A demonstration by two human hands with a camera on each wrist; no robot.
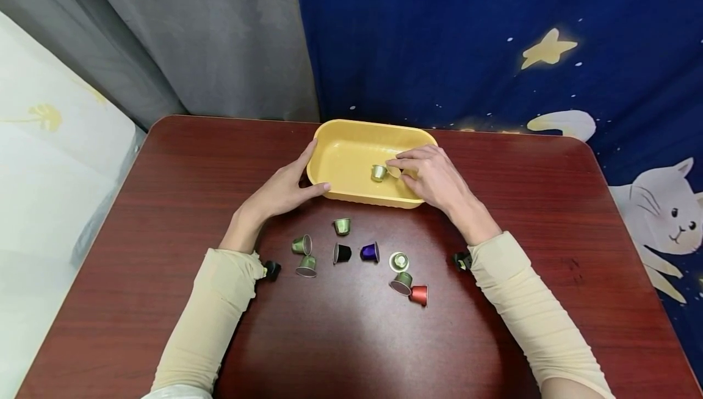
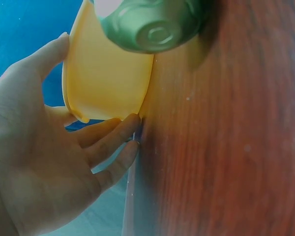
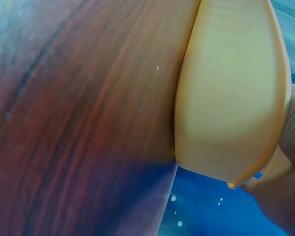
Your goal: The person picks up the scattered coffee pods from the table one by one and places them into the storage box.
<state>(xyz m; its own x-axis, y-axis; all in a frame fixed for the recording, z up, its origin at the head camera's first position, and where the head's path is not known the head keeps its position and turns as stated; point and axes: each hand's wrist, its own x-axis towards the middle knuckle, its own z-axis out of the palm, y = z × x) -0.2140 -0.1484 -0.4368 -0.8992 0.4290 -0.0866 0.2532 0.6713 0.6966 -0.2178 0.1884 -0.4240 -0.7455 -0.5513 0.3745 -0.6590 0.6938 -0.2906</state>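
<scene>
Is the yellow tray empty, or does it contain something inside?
Not empty: in the head view, a pale green capsule lies inside the yellow tray, near the right hand.

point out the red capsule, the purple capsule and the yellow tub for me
Red capsule (image 1: 418, 294): head view, on its side wall.
Purple capsule (image 1: 368, 252): head view, on its side wall.
Yellow tub (image 1: 348, 164): head view, on its bare inside floor.

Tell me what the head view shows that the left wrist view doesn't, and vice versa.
Only the head view shows the right hand, red capsule, purple capsule and black capsule. Only the left wrist view shows the palm of the left hand. Both show that hand, the yellow tub, a green capsule, the table and the blue curtain.
</scene>
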